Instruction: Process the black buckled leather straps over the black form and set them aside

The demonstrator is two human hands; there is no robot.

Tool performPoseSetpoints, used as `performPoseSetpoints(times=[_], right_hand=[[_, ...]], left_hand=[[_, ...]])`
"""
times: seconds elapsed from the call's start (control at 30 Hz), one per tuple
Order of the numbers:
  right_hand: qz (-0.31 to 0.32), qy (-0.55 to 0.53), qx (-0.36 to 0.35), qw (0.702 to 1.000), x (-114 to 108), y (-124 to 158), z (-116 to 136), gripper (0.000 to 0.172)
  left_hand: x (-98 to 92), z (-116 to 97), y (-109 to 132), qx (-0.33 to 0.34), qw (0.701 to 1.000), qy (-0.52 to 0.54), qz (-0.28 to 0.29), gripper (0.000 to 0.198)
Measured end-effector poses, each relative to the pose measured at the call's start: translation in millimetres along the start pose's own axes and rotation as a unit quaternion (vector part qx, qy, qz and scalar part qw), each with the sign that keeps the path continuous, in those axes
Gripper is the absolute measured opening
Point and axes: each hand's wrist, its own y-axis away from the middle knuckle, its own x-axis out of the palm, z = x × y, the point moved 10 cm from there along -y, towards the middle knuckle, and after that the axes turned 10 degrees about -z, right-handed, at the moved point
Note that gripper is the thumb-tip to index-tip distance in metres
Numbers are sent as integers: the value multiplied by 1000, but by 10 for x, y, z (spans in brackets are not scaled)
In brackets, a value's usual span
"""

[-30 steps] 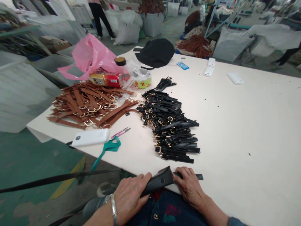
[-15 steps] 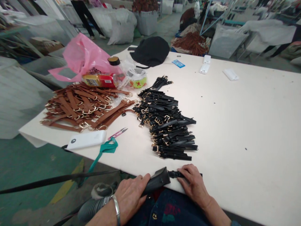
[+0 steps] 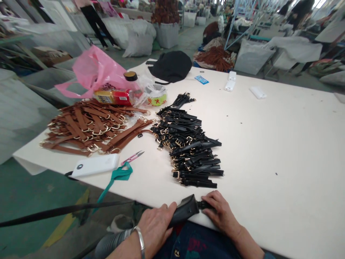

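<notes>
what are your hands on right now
Left hand gripping black wedge-shaped object. Right hand on black strap running from it. Pile of black buckled straps ahead, not touching hands.

A green-painted concrete floor (image 3: 35,190) is crossed by a worn yellow line (image 3: 67,219); white woven sacks (image 3: 137,36) are piled beyond the far edge of the white table (image 3: 269,144), and blue metal racks (image 3: 239,25) are set behind.

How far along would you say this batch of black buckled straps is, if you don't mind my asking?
Many black buckled straps already lie heaped, seemingly done. In hand: a black strap under the right hand, and a black leather piece in the left hand. What remains is unclear; tan ringed straps lie piled nearby.
</notes>
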Motion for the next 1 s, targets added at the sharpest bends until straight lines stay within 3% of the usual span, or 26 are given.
performPoseSetpoints(times=[0.1,0.57,0.8,0.9,1.0], right_hand=[[1,-9,6,1000,-25,3,-5,26],[-49,82,-2,995,-98,166,-13,24],[-45,30,17,998,-71,198,-29,27],[-37,7,34,999,-39,185,-64,27],[-45,-17,38,998,-54,147,-41,30]], left_hand=[[-8,-11,16,0,1000,-21,13,49],[-3,-127,-21,4,998,-62,23,40],[-38,-363,-112,38,990,-115,-67,37],[-33,-481,-196,49,991,-100,-75,37],[-79,-426,-204,24,996,-61,-59,40]])
